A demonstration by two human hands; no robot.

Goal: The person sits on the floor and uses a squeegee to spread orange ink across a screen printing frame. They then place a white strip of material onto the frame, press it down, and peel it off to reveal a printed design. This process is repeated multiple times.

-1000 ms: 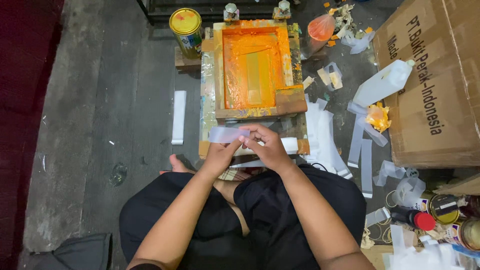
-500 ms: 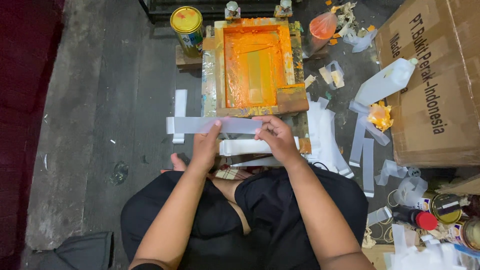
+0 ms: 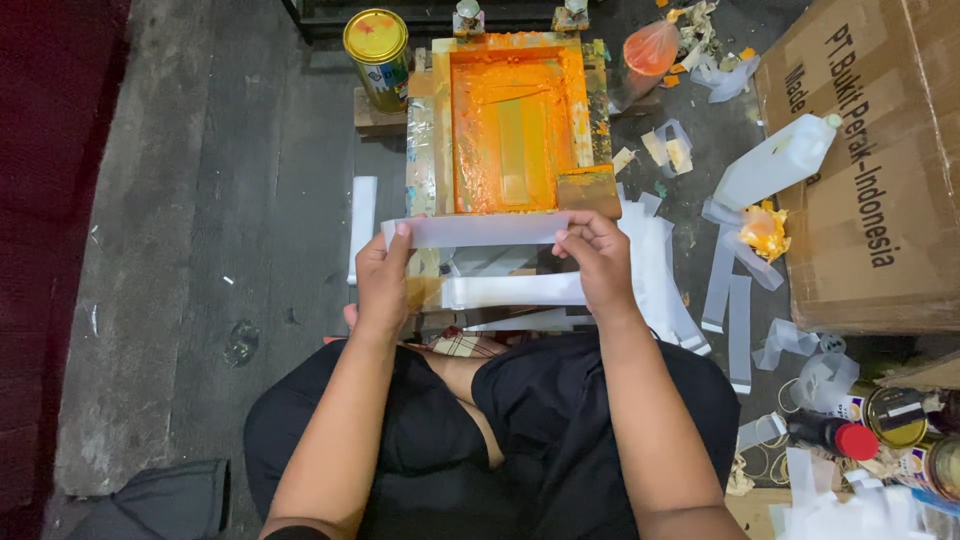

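I hold a long translucent white plastic strip [image 3: 480, 230] stretched flat between both hands, just in front of the near edge of an orange-stained printing screen frame [image 3: 515, 120]. My left hand [image 3: 385, 280] pinches the strip's left end with the thumb on top. My right hand [image 3: 600, 255] grips its right end. Below the strip, between my hands, lies another white strip [image 3: 515, 290] on the work surface. My crossed legs in black shorts fill the bottom of the view.
A yellow-lidded paint can [image 3: 377, 55] stands left of the frame. Loose white strips [image 3: 730, 290] litter the floor on the right, beside a white plastic jug [image 3: 775, 165], a cardboard box [image 3: 880, 170], an orange bag [image 3: 650, 50] and small tins and bottles [image 3: 880, 420].
Both hands have lifted the strip from near my lap and carried it forward to the frame's near edge, spreading it out flat and level.
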